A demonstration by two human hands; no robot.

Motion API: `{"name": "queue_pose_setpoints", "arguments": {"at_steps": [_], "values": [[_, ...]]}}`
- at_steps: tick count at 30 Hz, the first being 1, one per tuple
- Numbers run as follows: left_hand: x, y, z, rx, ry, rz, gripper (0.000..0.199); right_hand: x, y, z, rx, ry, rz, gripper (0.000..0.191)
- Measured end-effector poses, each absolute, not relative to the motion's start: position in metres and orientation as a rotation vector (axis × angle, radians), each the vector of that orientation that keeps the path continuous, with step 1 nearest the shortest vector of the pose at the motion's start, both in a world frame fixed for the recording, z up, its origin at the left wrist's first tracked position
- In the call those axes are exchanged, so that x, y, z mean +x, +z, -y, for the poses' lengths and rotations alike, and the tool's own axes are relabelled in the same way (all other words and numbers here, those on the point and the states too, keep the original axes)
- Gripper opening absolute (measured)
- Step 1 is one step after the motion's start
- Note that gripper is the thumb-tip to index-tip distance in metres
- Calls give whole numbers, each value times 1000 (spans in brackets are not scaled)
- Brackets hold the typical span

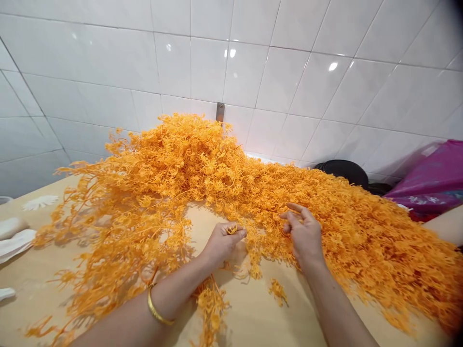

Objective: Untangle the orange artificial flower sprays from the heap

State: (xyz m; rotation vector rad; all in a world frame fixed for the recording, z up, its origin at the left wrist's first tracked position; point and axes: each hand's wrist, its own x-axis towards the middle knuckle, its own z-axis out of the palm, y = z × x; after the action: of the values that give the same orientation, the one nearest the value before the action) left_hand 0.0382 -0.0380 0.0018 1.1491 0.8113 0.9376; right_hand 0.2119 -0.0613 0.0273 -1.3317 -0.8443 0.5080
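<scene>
My left hand (222,241), with a gold bangle on its wrist, is closed around a small orange plastic sprig (232,230) whose tip shows between the fingers. My right hand (304,233) is over the near edge of the right-hand orange heap (361,226), its fingers apart and slightly bent, with nothing seen in them. A tall pile of orange artificial sprigs (195,159) rises behind both hands. Below my left hand, another sprig (211,308) hangs toward the table's front. A small loose orange piece (278,291) lies on the table (267,318) between my forearms.
White gloves (16,243) lie at the table's left edge. Orange sprigs spread over the left half. Behind the heap at the right are black round objects (343,172) and a purple cloth or bag (430,178). Another person's arm (446,225) reaches in at the right edge. A tiled wall stands behind.
</scene>
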Motion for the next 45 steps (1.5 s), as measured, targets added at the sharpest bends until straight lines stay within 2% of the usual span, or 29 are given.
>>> {"name": "queue_pose_setpoints", "arguments": {"at_steps": [8, 12, 16, 21, 23, 26, 30, 35, 37, 39, 45], "values": [[43, -1, 38, 1168, 897, -749, 30, 170, 37, 71, -1365, 593, 1448, 32], [43, 0, 38, 1261, 884, -705, 32, 163, 30, 68, -1387, 597, 1640, 17], [42, -1, 37, 1319, 857, -711, 36, 166, 23, 64, -1396, 578, 1476, 20], [41, -5, 37, 1333, 882, -770, 35, 202, 30, 55, -1198, 428, 799, 21], [42, -6, 37, 1309, 884, -793, 33, 210, 34, 56, -1168, 365, 724, 20], [42, -6, 36, 1218, 848, -781, 28, 203, 35, 62, -1280, 456, 991, 18], [42, -3, 33, 1167, 798, -714, 21, 179, 37, 70, -1331, 509, 1419, 33], [41, -1, 33, 1250, 793, -690, 22, 163, 35, 72, -1261, 486, 1885, 28], [41, 0, 33, 1258, 789, -662, 18, 159, 31, 70, -1279, 444, 1937, 18], [41, 1, 33, 1254, 804, -667, 15, 156, 27, 68, -1315, 329, 1883, 11], [37, 3, 36, 1313, 777, -765, 29, 192, 26, 61, -1543, 31, 1344, 16]]}}
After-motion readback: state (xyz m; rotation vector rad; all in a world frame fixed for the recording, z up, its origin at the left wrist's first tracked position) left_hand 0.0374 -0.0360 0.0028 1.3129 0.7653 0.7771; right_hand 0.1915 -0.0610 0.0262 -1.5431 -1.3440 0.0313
